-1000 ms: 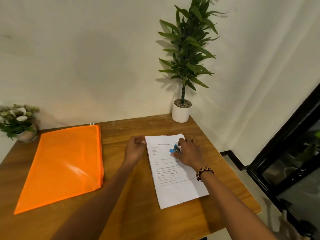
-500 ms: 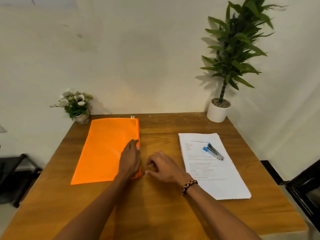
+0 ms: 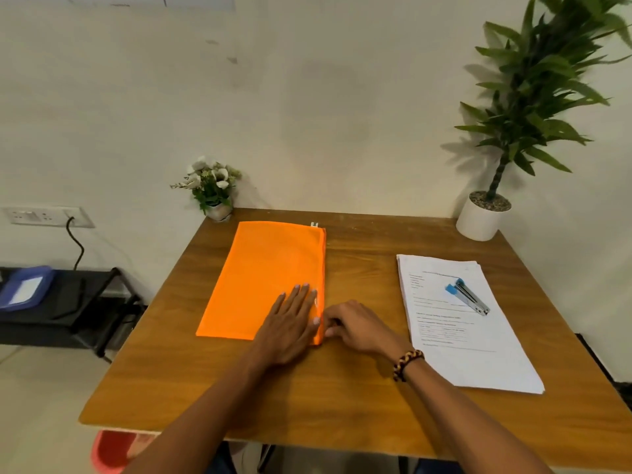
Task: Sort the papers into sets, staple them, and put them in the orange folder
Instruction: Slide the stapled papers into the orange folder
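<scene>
- The orange folder point(image 3: 263, 278) is lying flat on the left half of the wooden table point(image 3: 359, 398), its long side running away from the person and its far end reaching almost to the back edge.
- The left hand point(image 3: 290, 328) is resting palm down on the near right corner of the folder, fingers straight and lying side by side, pressing the cover flat; nothing is being gripped.
- The right hand point(image 3: 355, 328) is sitting on the table just beside the folder's right edge, fingers curled, with the fingertips meeting that edge at the near corner. Whether they are pinching the edge or merely touching it cannot be told from this view.
- A beaded bracelet point(image 3: 407, 364) is showing on the right wrist.
- The stack of papers point(image 3: 478, 357) is lying on the right half of the table, well apart from the folder, printed side up and slightly fanned at its far end.
- A blue and silver stapler point(image 3: 468, 296) is lying on top of the stack, near its far end, set at a slant.
- A tall green plant in a white pot point(image 3: 480, 218) is standing at the far right corner of the table.
- A small pot of white flowers point(image 3: 213, 189) is standing at the far left corner, just beyond the folder.
- A black rack point(image 3: 78, 309) is standing on the floor to the left of the table, with a blue lidded box point(image 3: 25, 290) on it.
</scene>
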`<move>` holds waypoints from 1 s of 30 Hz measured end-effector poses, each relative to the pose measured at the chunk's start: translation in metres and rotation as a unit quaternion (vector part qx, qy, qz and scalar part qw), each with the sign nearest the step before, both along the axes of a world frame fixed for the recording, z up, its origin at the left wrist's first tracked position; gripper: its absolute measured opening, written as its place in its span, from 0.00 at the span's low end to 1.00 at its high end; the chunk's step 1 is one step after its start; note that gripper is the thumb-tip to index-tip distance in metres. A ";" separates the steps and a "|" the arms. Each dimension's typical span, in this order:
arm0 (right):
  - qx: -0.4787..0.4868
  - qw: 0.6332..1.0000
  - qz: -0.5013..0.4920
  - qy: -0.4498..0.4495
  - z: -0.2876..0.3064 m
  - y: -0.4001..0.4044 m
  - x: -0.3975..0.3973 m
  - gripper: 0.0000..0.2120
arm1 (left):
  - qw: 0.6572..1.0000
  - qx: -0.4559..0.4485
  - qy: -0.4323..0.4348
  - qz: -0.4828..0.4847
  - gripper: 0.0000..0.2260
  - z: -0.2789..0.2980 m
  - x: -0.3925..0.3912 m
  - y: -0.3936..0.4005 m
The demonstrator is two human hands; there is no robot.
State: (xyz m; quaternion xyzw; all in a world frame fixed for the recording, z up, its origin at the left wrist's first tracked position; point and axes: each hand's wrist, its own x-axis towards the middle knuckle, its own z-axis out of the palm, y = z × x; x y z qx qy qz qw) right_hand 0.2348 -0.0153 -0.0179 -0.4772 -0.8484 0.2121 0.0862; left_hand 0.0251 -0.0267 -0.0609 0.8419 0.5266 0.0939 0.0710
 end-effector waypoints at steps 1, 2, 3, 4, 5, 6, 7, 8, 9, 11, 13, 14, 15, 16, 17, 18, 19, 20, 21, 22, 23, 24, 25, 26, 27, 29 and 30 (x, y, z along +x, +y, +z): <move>0.020 0.999 -0.013 -0.021 0.001 0.003 -0.001 0.04 | 1.000 -0.005 0.014 -0.003 0.35 0.002 0.000 0.000; 0.043 0.998 -0.026 -0.041 0.003 0.006 -0.002 0.05 | 1.000 -0.011 0.028 -0.006 0.35 0.004 -0.001 0.000; 0.063 0.996 -0.039 -0.057 0.005 0.009 -0.004 0.05 | 0.999 -0.013 0.042 -0.009 0.36 0.006 -0.001 -0.001; 0.080 0.993 -0.049 -0.067 0.007 0.012 -0.006 0.06 | 0.999 -0.014 0.051 -0.012 0.37 0.007 -0.002 -0.002; 0.095 0.991 -0.058 -0.074 0.008 0.016 -0.009 0.06 | 0.998 -0.015 0.056 -0.014 0.38 0.007 -0.002 -0.003; 0.111 0.988 -0.066 -0.079 0.010 0.019 -0.012 0.06 | 0.998 -0.017 0.058 -0.014 0.39 0.007 -0.001 -0.004; 0.125 0.986 -0.073 -0.083 0.011 0.024 -0.015 0.06 | 0.998 -0.018 0.058 -0.011 0.39 0.008 -0.001 -0.004; 0.134 0.984 -0.079 -0.086 0.012 0.028 -0.018 0.06 | 0.998 -0.018 0.058 -0.007 0.40 0.007 -0.002 -0.005; 0.142 0.982 -0.082 -0.089 0.012 0.032 -0.020 0.06 | 0.998 -0.020 0.057 -0.002 0.40 0.007 -0.002 -0.005; 0.159 0.979 -0.079 -0.100 0.015 0.040 -0.025 0.05 | 0.998 -0.024 0.060 0.000 0.40 0.006 -0.003 -0.007; 0.182 0.974 -0.076 -0.108 0.019 0.043 -0.028 0.05 | 0.998 -0.028 0.062 -0.008 0.40 0.008 -0.004 -0.009; 0.192 0.972 -0.077 -0.110 0.022 0.042 -0.031 0.07 | 0.998 -0.029 0.059 -0.010 0.41 0.008 -0.005 -0.009; 0.201 0.970 -0.078 -0.109 0.023 0.041 -0.033 0.07 | 0.998 -0.028 0.056 -0.012 0.41 0.009 -0.006 -0.010; 0.208 0.969 -0.083 -0.107 0.024 0.040 -0.036 0.08 | 0.998 -0.027 0.055 -0.013 0.41 0.010 -0.006 -0.011; 0.209 0.968 -0.089 -0.104 0.024 0.039 -0.037 0.08 | 0.998 -0.028 0.057 -0.015 0.40 0.010 -0.007 -0.012; 0.209 0.968 -0.094 -0.102 0.023 0.039 -0.038 0.09 | 0.998 -0.030 0.061 -0.018 0.39 0.010 -0.007 -0.012; 0.207 0.968 -0.099 -0.103 0.020 0.040 -0.038 0.09 | 0.997 -0.030 0.064 -0.023 0.37 0.009 -0.008 -0.013; 0.205 0.968 -0.102 -0.104 0.018 0.041 -0.037 0.09 | 0.997 -0.028 0.063 -0.031 0.35 0.009 -0.008 -0.014; 0.204 0.968 -0.103 -0.107 0.016 0.042 -0.037 0.09 | 0.997 -0.028 0.061 -0.040 0.32 0.010 -0.008 -0.014; 0.202 0.968 -0.100 -0.112 0.015 0.043 -0.036 0.07 | 0.996 -0.031 0.062 -0.050 0.30 0.011 -0.009 -0.014; 0.200 0.968 -0.096 -0.114 0.014 0.045 -0.035 0.06 | 0.996 -0.035 0.064 -0.059 0.27 0.012 -0.009 -0.015; 0.200 0.969 -0.091 -0.111 0.013 0.045 -0.035 0.04 | 0.995 -0.036 0.064 -0.068 0.26 0.012 -0.010 -0.015; 0.203 0.970 -0.083 -0.108 0.012 0.046 -0.034 0.04 | 0.995 -0.038 0.059 -0.075 0.26 0.013 -0.012 -0.016; 0.209 0.970 -0.075 -0.104 0.010 0.047 -0.033 0.05 | 0.994 -0.044 0.052 -0.083 0.25 0.013 -0.014 -0.017; 0.216 0.969 -0.071 -0.097 0.009 0.048 -0.032 0.06 | 0.994 -0.048 0.043 -0.091 0.25 0.014 -0.015 -0.019; 0.236 0.966 -0.074 -0.074 0.007 0.050 -0.028 0.09 | 0.992 -0.051 0.026 -0.113 0.25 0.017 -0.018 -0.021; 0.241 0.966 -0.076 -0.064 0.005 0.051 -0.026 0.10 | 0.991 -0.054 0.018 -0.123 0.25 0.018 -0.018 -0.023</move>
